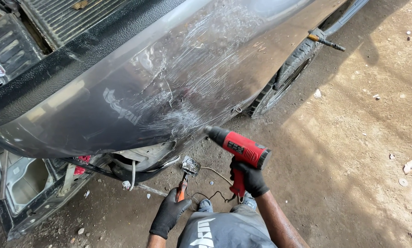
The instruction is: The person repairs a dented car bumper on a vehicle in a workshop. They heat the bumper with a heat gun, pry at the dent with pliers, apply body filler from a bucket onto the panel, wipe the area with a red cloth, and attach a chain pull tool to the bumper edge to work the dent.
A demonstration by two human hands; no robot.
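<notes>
Body panel: grey truck side (123,87), scuffed and scratched near its lower edge.
Ground: bare dirt floor (353,151).
Heat gun: red (241,148), nozzle just beside the scuffed patch.
Right hand (250,177): gloved, fingers closed round the heat gun's grip.
Left hand (169,212): gloved, wrapped around an orange-handled tool (186,177), its head down near the floor.

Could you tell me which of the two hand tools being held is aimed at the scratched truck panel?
The red heat gun in the right hand; its nozzle points at the scuffed grey panel. The orange-handled tool in the left hand hangs low over the ground.
</notes>
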